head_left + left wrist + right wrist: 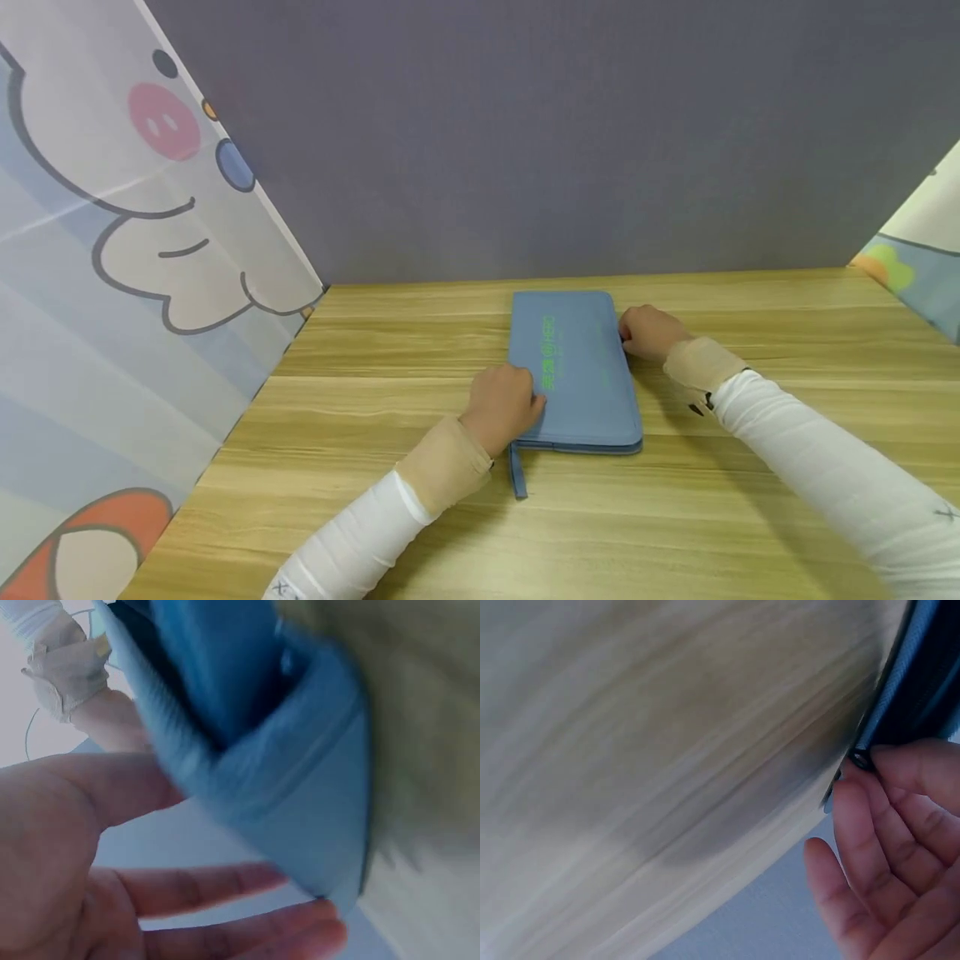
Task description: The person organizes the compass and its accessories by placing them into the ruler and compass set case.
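A blue zip case (pixel 581 358) with green lettering lies flat on the wooden table. My left hand (pixel 501 407) grips its left edge, thumb on top. Seen from the left wrist, the fingers pass around the near end of the case (pixel 300 817), where a gap shows between its layers. At the right side, my right hand (pixel 651 332) pinches the small dark zipper pull (pixel 861 759) between thumb and fingers. A short blue strap (pixel 517 473) hangs from the case's near left corner.
The wood-grain table (pixel 315 483) meets a grey upright panel (pixel 525 142) behind the case. A cartoon-printed sheet (pixel 67 275) stands at the left, and another printed sheet (pixel 922 250) is at the far right.
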### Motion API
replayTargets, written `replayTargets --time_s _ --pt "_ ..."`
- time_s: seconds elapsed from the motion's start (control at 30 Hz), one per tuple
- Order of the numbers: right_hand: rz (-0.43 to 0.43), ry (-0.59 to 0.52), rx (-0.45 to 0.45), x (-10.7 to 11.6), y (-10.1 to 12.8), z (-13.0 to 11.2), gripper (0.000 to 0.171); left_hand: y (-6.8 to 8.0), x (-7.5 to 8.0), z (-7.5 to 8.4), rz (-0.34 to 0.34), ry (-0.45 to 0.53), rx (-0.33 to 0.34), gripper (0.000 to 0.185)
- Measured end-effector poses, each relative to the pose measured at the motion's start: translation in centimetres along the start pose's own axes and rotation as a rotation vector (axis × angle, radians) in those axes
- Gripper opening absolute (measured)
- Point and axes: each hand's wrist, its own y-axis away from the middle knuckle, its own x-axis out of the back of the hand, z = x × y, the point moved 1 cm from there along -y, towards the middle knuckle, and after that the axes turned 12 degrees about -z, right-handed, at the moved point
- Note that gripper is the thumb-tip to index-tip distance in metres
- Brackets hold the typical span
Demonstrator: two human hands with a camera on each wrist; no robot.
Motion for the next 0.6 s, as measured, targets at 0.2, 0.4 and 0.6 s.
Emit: replayTargets --time_s 0.2,0.4,0.6 --pt "0.044 0.019 0.042 -0.3 0.3 -0.1 0.031 -2.1 0.7 -0.2 -0.101 -0.037 -0.242 0.034" --pt "0.076 0.005 0.045 -0.7 0.1 0.2 0.023 -3.5 1.1 -0.1 -0.215 0.019 -0.372 0.041" --pt "0.119 0.001 0.043 -0.4 0.3 0.7 0.01 -3.7 1.2 0.3 -0.254 0.03 -0.363 0.041"
